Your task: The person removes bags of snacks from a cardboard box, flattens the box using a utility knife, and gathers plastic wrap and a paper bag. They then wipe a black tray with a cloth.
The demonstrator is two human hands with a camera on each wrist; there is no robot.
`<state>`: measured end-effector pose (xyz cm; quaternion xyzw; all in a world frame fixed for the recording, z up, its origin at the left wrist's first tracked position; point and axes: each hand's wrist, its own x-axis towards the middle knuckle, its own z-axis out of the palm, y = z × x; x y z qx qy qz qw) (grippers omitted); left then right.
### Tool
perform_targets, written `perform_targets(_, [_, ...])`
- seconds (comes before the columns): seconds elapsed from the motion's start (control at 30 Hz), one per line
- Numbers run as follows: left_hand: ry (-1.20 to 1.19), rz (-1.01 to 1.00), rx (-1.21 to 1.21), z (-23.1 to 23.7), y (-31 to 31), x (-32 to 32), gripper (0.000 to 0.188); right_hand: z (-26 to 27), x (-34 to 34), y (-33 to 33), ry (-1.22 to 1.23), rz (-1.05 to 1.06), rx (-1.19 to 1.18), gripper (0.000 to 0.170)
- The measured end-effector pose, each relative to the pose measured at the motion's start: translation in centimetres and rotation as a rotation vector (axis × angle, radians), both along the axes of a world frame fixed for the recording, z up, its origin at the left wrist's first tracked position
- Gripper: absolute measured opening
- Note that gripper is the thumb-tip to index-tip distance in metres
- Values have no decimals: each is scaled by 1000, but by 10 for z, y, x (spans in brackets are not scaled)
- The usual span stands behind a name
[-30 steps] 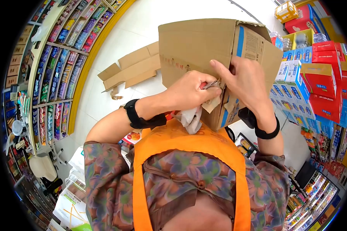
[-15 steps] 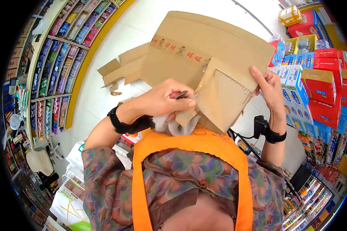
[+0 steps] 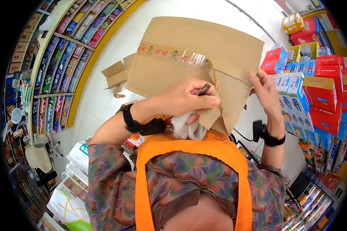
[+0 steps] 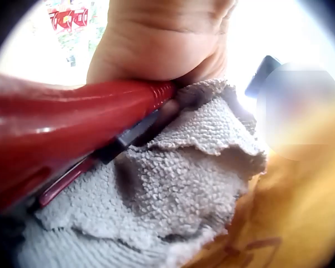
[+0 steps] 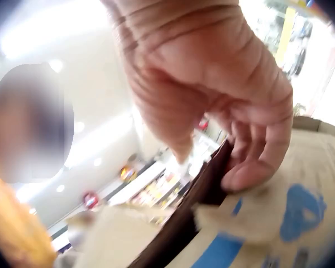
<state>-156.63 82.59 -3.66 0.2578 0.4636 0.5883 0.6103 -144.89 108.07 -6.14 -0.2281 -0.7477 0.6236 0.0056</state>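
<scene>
A brown cardboard box (image 3: 196, 34) stands tilted in front of me, with printed clear tape (image 3: 162, 52) across it. Near the middle, a strip of that tape lifts off and runs down to my left hand (image 3: 185, 98). The left hand grips a red-handled tool (image 4: 72, 123) with a dark metal tip, and a grey cloth (image 4: 178, 178) bunched beneath it. A small torn cardboard piece (image 3: 210, 117) hangs by its thumb. My right hand (image 3: 266, 90) holds the box's right edge, fingers curled at the cardboard edge (image 5: 184, 223) and thumb on the other side.
Flattened cardboard (image 3: 115, 75) lies on the floor at left, before a curved shelf of packets (image 3: 67, 50). Stacked blue-and-white cartons (image 3: 291, 90) and red boxes (image 3: 325, 104) stand close at right. An orange apron (image 3: 142, 184) is against the work; white packages (image 3: 69, 202) lie at lower left.
The box has turned to bring its taped face forward. The tape strip now lifts in a loop beside the left hand. My right hand has moved from the box's corner outward to its right edge.
</scene>
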Motion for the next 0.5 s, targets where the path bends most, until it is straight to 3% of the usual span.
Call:
perform_targets(0.07, [25,69,-18,1,5,4,26,27,13,-31,0,140,71,62])
perform_targets(0.13, [37,131,-10,-4,7,8,26,37,22,-62,89,232,434,82])
perform_targets(0.2, [93,140,-14,-5,7,13,26,35,25,-78,120,222,596,95])
perform_targets(0.27, [133,117,-27,-5,6,15,27,20,30,-85,95,119,566,100])
perform_targets(0.3, [144,91,-41,-5,4,16,27,8,35,-78,161,99,460,97])
perform_targets(0.4, [201,17,-42,1,1,16,27,27,42,-66,-60,167,298,96])
perform_targets(0.5, [218,-34,-42,3,2,17,26,23,52,-53,34,223,433,74])
